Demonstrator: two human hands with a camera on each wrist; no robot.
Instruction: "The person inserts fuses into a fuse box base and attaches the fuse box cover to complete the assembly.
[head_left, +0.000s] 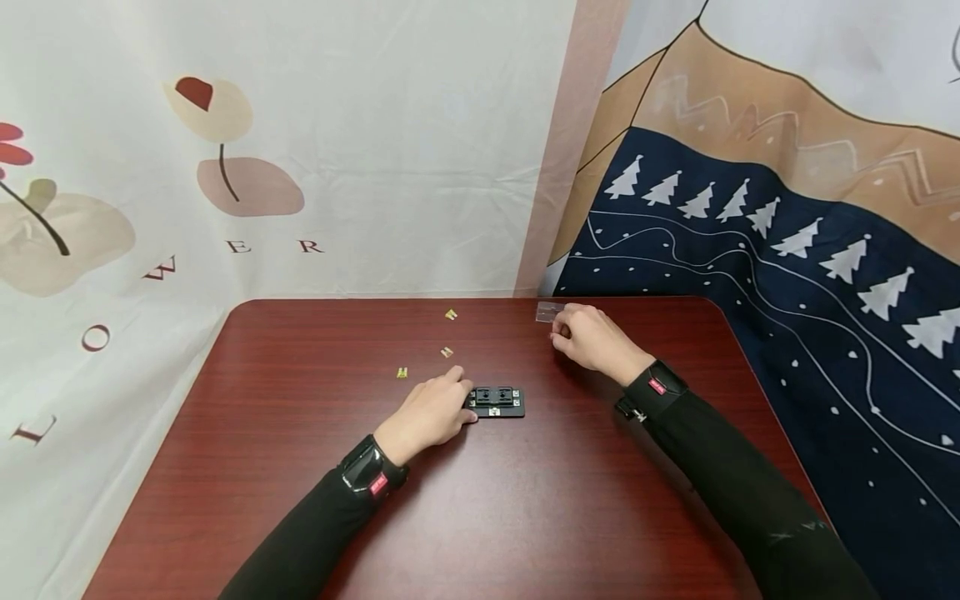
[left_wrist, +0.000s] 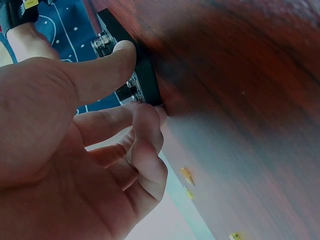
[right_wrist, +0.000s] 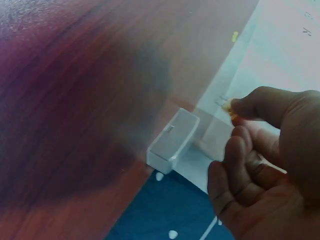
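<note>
clear box [right_wrist: 172, 142]: far edge; can't make out contents
right hand [head_left: 592, 340]: pinching yellow piece [right_wrist: 228, 107] near box
left hand [head_left: 429, 408]: gripping black block [head_left: 498, 402] by left end

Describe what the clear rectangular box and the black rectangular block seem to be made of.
The clear rectangular box looks like glossy plastic: the reddish-brown tabletop shows faintly through; glass is possible. The black rectangular block seems plastic, perhaps painted metal, with dull sides; its silvery fittings shine like metal.
</note>
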